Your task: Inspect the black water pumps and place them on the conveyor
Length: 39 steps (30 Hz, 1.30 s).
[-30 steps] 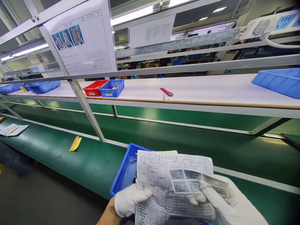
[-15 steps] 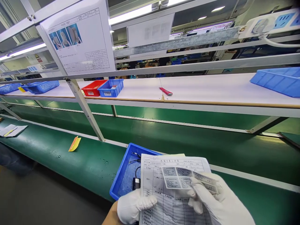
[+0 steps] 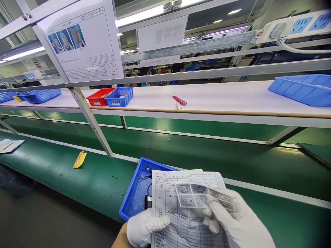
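My left hand [image 3: 144, 227], in a white glove, grips the left edge of a printed form [image 3: 165, 220] with its thumb on top. A strip of silver labels [image 3: 190, 195] lies over the form's upper part. My right hand [image 3: 238, 220], also gloved in white, pinches that strip between thumb and fingers, and part of it bends back over the fingers. Behind the papers stands a blue tray [image 3: 129, 193] on the green bench. A black cylindrical part [image 3: 148, 202] and dark cables [image 3: 147, 177] show inside it; the papers hide the rest.
A yellow-orange slip [image 3: 79, 159] and papers [image 3: 10, 145] lie on the green bench [image 3: 100, 186] to the left. The white shelf above carries a red bin [image 3: 99, 97], a blue bin [image 3: 120, 97], a red-handled cutter [image 3: 179, 100] and a large blue tray [image 3: 302, 89]. A metal post [image 3: 90, 120] supports the frame.
The whole view has shifted slightly, so the scene sits a little further left. Both hands keep their hold on the form and labels.
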{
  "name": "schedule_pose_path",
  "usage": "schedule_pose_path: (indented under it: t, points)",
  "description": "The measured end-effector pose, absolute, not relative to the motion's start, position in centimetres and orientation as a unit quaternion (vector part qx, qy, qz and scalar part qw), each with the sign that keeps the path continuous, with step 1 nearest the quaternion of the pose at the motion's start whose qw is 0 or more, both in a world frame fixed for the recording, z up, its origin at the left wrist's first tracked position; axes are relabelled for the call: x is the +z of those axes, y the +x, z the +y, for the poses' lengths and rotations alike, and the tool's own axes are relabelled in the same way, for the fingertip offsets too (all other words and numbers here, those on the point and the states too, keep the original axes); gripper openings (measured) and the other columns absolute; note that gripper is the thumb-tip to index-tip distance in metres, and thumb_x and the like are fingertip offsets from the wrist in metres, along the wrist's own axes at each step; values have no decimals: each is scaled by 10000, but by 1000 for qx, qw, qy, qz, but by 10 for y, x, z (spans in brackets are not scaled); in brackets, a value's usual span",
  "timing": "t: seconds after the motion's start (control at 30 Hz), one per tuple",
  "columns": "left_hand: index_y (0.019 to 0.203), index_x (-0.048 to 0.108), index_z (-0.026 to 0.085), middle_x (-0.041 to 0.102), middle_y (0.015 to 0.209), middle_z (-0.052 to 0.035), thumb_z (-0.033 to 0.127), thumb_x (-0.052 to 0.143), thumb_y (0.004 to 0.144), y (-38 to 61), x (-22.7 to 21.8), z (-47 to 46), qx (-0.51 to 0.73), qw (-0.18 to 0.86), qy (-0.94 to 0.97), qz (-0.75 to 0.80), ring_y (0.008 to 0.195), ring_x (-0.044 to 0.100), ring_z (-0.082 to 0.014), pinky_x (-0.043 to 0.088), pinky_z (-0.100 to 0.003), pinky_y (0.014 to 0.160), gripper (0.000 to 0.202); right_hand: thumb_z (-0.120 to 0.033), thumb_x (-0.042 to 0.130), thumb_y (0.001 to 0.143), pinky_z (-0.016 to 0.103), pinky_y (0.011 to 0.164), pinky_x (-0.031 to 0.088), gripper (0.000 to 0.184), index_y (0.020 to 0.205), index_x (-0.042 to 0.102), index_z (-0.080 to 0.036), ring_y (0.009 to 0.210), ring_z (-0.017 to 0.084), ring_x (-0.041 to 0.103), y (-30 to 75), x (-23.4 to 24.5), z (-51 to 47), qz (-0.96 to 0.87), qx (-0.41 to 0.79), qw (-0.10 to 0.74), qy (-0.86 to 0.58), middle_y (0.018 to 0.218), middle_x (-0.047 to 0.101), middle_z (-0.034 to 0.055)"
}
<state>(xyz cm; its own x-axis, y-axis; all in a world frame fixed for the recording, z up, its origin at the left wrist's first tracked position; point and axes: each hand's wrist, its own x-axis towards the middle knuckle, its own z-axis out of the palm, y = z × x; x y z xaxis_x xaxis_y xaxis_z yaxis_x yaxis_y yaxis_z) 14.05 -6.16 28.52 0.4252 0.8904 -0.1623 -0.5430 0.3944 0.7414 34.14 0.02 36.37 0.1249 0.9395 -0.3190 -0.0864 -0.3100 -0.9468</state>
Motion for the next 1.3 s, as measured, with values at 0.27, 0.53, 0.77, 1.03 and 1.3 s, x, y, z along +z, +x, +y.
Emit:
schedule_pose_path:
  t: [0.27,0.53,0.77,1.03,1.3]
  points:
    - [1371,674,157,682,1391,-177,341,684,957,138,295,-61,443,790,319,280,1359,591,-366,356,-560,1228,453,-485,799,697,224,410,423,431,955,575,-222,366,111,501,338,368,-4,-354,556,480,-579,525,614,-69]
    - [1376,670,177,666,1419,-162,352,678,962,135,288,-60,433,789,332,283,1404,547,-363,337,-562,1240,450,-481,794,709,206,415,435,419,951,575,-219,361,100,505,339,367,-5,-364,546,484,-579,520,616,-69]
    - [1361,679,159,703,1360,-173,370,683,955,138,297,-60,435,795,320,277,1377,575,-362,329,-575,1240,458,-442,834,667,246,382,453,403,910,594,-227,344,128,508,338,371,-4,-357,543,490,-581,499,607,-67]
    - [1382,661,154,693,1371,-182,367,687,949,136,290,-61,438,791,329,274,1378,571,-375,356,-570,1223,484,-432,840,662,270,376,462,382,889,608,-231,343,142,514,337,373,-5,-350,551,492,-576,501,601,-67]
    - [1374,668,142,714,1334,-185,348,689,948,137,285,-64,445,789,320,279,1354,594,-374,380,-557,1211,473,-499,825,681,262,413,465,461,978,588,-236,366,131,511,341,366,-5,-353,559,474,-581,521,627,-60]
